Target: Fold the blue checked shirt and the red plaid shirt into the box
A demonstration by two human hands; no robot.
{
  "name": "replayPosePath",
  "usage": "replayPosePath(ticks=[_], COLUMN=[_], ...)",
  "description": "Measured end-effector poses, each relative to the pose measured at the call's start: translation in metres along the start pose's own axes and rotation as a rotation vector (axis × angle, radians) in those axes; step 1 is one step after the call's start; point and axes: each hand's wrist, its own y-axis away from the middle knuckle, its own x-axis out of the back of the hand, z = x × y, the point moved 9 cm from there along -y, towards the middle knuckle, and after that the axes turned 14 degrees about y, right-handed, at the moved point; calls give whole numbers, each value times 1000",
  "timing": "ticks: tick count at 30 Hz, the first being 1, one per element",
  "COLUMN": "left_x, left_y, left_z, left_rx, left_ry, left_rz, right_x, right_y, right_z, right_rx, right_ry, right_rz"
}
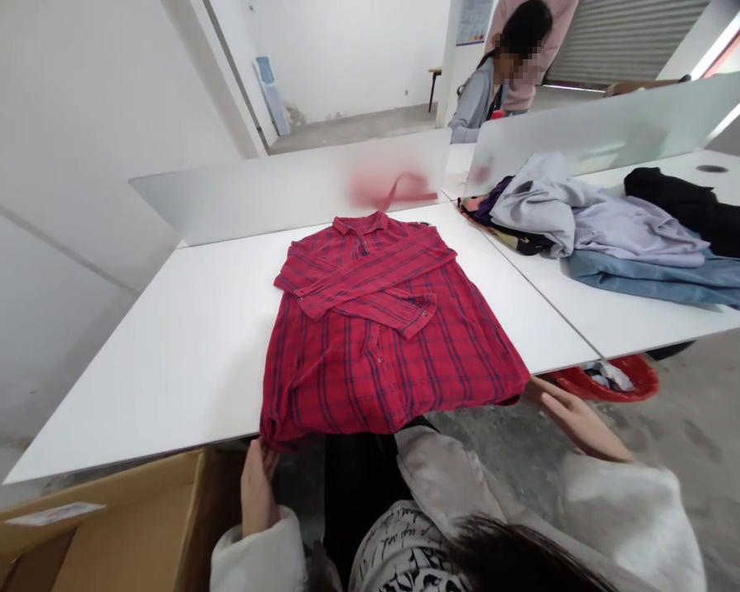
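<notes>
A red plaid shirt [376, 362] with dark blue stripes lies front up on the white table, its collar at the far side and its two sleeves crossed over the chest. Its hem reaches past the table's near edge. At the left hem corner, my left hand [259, 487] is closed on the cloth, with its fingertips partly hidden. My right hand [575, 418] grips the opposite hem corner from the side; the shirt and table edge cover its fingertips.
Frosted dividers [308, 181] line the back of the table [178, 329]. Right of the shirt lie heaped clothes [635, 222]. A cardboard box [129, 518] stands below left, a red basket [645, 380] below right. Two people [478, 94] are beyond the divider.
</notes>
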Motion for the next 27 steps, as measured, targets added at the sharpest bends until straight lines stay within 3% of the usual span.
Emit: replayPosePath(ticks=[3,7,10,14,17,24,27], left_x=[-9,-4,-7,-24,-31,-22,-21], left_y=[-4,-4,2,11,14,19,24], left_z=[-8,-3,3,3,9,21,32], left_rx=[7,-62,-68,50,66,33,-50], left_ry=[-60,-102,-50,-7,-43,-168,-338], left_rz=[-9,3,2,-15,-20,-25,-119], right_x=[-26,-37,-37,-37,-32,-12,-18], right_y=[-12,-16,-12,-5,1,19,26], right_z=[-12,-27,-35,-39,-40,-34,-27], right_rx=[11,19,21,28,25,8,-8], right_ry=[-17,-55,-84,-129,-201,-354,-346], right_rz=[-130,-170,-108,-7,63,207,129])
